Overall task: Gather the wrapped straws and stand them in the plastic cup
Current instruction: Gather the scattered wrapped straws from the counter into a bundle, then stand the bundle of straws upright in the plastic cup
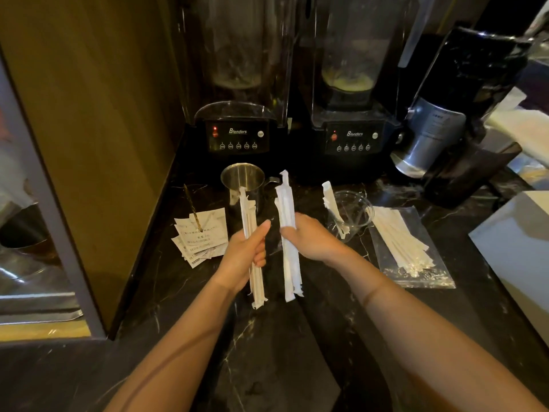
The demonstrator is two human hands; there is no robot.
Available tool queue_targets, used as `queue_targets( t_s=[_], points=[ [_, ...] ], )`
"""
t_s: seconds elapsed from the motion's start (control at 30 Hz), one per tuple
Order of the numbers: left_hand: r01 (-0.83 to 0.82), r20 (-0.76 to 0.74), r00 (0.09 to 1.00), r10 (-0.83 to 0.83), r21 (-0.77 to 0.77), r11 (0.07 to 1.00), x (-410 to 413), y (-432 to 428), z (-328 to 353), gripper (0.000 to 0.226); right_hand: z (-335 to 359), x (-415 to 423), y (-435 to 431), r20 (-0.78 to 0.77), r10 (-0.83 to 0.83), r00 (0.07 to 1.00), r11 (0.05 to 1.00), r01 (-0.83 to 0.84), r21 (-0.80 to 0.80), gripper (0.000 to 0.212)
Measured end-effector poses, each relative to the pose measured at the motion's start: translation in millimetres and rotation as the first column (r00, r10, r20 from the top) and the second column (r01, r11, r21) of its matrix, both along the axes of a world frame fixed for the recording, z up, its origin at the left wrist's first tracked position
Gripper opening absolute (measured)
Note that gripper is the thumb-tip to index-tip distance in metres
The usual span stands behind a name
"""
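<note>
My left hand [245, 252] grips a small bundle of paper-wrapped straws [249, 217], held upright above the dark marble counter. My right hand [312, 237] holds a second bundle of wrapped straws [286, 200], also upright, just to the right of the first. A clear plastic cup [353, 211] stands right of my right hand with wrapped straws [332, 203] leaning in it. More wrapped straws [399, 237] lie in a pile on a clear plastic bag [427, 276] to the right of the cup.
A steel pitcher [243, 181] stands behind my left hand. Paper slips on a spike [199, 236] lie to the left. Two blenders [237, 135] [353, 138] and a black grinder [454, 114] line the back. A white box [517, 242] sits at right, a wooden panel [98, 144] at left.
</note>
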State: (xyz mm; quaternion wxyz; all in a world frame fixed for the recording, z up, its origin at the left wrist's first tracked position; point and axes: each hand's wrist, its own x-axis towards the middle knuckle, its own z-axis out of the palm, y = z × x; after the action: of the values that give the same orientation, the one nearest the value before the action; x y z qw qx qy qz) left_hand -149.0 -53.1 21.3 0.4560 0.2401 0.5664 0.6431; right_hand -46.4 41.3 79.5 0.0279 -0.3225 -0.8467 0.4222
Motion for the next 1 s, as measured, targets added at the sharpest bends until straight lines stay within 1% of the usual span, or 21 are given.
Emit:
queue_targets(
  t_s=[0.07, 0.13, 0.2, 0.27, 0.33, 0.4, 0.47, 0.53, 0.6, 0.7, 0.77, 0.83, 0.93, 1.0],
  points=[
    [0.043, 0.001, 0.999, -0.043, 0.037, 0.998, 10, 8, 5, 0.029, 12, 7, -2, -0.097, 0.027, 0.995, 0.998, -0.032, -0.048, 0.012],
    [0.073, 0.008, 0.997, -0.073, 0.073, 0.995, 20, 15, 12, 0.042, 18, 11, -4, -0.147, 0.065, 0.987, 0.994, -0.077, -0.078, 0.013],
    [0.053, 0.025, 0.998, -0.056, 0.093, 0.994, 28, 23, 18, 0.057, 20, 14, -5, -0.156, 0.105, 0.982, 0.991, -0.117, -0.066, 0.019],
    [0.021, 0.037, 0.999, -0.025, 0.096, 0.995, 34, 28, 23, 0.067, 21, 16, -4, -0.150, 0.115, 0.982, 0.992, -0.122, -0.035, 0.026],
    [0.022, 0.012, 1.000, -0.023, 0.101, 0.995, 40, 32, 26, 0.071, 20, 20, -1, -0.144, 0.090, 0.985, 0.996, -0.091, 0.002, 0.030],
    [0.053, -0.011, 0.999, -0.053, 0.101, 0.993, 44, 35, 27, 0.070, 17, 23, 3, -0.141, 0.069, 0.988, 0.998, -0.066, 0.023, 0.033],
    [0.089, -0.016, 0.996, -0.088, 0.101, 0.991, 47, 37, 27, 0.069, 15, 26, 6, -0.137, 0.053, 0.989, 0.999, -0.051, 0.015, 0.035],
    [0.142, -0.035, 0.990, -0.139, 0.098, 0.985, 47, 38, 25, 0.079, 13, 28, 10, -0.140, 0.069, 0.988, 0.998, -0.066, 0.024, 0.034],
    [0.229, -0.083, 0.971, -0.222, 0.086, 0.970, 46, 38, 25, 0.087, 12, 30, 15, -0.146, 0.094, 0.985, 0.995, -0.089, 0.043, 0.033],
    [0.369, -0.199, 0.913, -0.356, 0.030, 0.929, 44, 37, 29, 0.094, 10, 36, 20, -0.183, 0.059, 0.981, 0.998, -0.059, 0.010, 0.043],
    [0.406, -0.293, 0.869, -0.399, -0.039, 0.913, 44, 39, 31, 0.096, 11, 39, 22, -0.207, 0.043, 0.977, 0.999, -0.043, 0.001, 0.049],
    [0.399, -0.362, 0.844, -0.395, -0.069, 0.915, 47, 43, 31, 0.092, 10, 44, 24, -0.197, 0.026, 0.980, 1.000, -0.024, 0.010, 0.054],
    [0.389, -0.400, 0.834, -0.381, -0.065, 0.919, 53, 48, 31, 0.081, 7, 50, 26, -0.154, 0.019, 0.988, 0.998, -0.010, 0.056, 0.060],
    [0.397, -0.433, 0.812, -0.390, -0.079, 0.914, 56, 49, 31, 0.078, 4, 57, 25, -0.146, 0.021, 0.989, 0.996, -0.008, 0.088, 0.057]
  ],
)
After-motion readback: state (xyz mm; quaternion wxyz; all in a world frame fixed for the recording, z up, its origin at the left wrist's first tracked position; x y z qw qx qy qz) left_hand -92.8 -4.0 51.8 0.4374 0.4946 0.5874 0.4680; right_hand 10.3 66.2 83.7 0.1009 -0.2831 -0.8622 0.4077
